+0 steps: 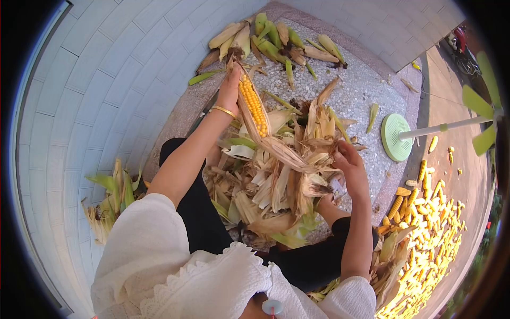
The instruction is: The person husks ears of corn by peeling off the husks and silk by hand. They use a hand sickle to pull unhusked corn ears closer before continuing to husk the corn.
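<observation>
My left hand (230, 91) is closed around one end of an ear of corn (253, 108). Its yellow kernels show along one side, between dry husk leaves. A long pale strip of corn husk (289, 152) is peeled back from the ear and stretches toward my right hand (350, 166). The fingers of that hand are curled onto dry brown husk at the edge of the pile; their tips are partly hidden. Below both hands lies a heap of loose husks (265, 183) between my legs.
Unhusked ears (273, 42) lie by the far wall. A green fan (481, 103) with a round base (396, 137) stands at the right. Beyond it, many bare yellow cobs (425, 239) cover the ground. More husks (118, 194) rest against the tiled wall (106, 90) at left.
</observation>
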Demonstrator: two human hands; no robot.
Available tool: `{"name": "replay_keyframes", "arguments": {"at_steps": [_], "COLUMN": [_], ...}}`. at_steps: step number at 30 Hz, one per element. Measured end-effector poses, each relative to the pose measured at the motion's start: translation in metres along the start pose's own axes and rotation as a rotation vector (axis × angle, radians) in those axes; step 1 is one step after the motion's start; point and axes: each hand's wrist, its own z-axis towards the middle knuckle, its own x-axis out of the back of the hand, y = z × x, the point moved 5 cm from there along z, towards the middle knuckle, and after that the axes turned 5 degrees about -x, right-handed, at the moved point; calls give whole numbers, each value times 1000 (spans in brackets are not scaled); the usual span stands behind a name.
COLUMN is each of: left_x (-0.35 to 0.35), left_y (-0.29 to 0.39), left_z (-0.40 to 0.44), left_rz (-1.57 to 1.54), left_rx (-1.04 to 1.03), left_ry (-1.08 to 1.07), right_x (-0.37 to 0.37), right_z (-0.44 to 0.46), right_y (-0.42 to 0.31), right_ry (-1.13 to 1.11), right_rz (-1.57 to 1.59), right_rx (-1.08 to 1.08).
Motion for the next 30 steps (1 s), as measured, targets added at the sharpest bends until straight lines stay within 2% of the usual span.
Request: {"name": "replay_keyframes", "arguments": {"at_steps": [1,2,3,5,6,8,10,12,14,15,17,19,20,22,27,28,29,30], "left_x": [-13,-25,-28,-43,-47,-70,-76,-79,-78,-78,-74,-74,-71,-69,-84,-88,-93,-96], "left_y": [-2,-4,-12,-34,-41,-47,-60,-64,-65,-65,-72,-76,-81,-73,-66,-62,-57,-51], "left_z": [-10,-21,-29,-51,-64,-98,-112,-114,-117,-116,-117,-117,-119,-122,-131,-132,-131,-130], "left_rz": [66,200,200,414,413,419,452,426,400,363,326,621,622,654,541,496,503,488], "left_rx": [9,-46,-32,-32,-8,102,240,313,376,375,375,46,46,20,42,36,33,49], "left_ry": [-164,-262,-280,-545,-565,-786,-934,-960,-974,-965,-960,-1010,-1016,-852,-793,-762,-772,-763], "right_x": [12,15,7,-12,-25,-50,-63,-70,-63,-61,-44,-35,-30,-24,-14,-16,-21,-21], "right_z": [5,9,11,18,21,27,34,35,37,37,36,33,32,32,48,51,59,62], "right_y": [-6,-10,-25,-31,-28,-41,-50,-58,-59,-59,-60,-65,-65,-62,-43,-35,-15,-13], "right_ry": [204,222,206,92,10,-100,-141,-197,-28,-25,149,193,214,242,241,282,225,229], "right_rz": [-374,-373,-714,-784,-509,-431,-331,-233,-79,-82,17,6,18,39,479,438,505,424], "right_rx": [26,21,104,111,49,157,128,115,2,4,45,58,55,50,-97,-146,-155,-129]}}
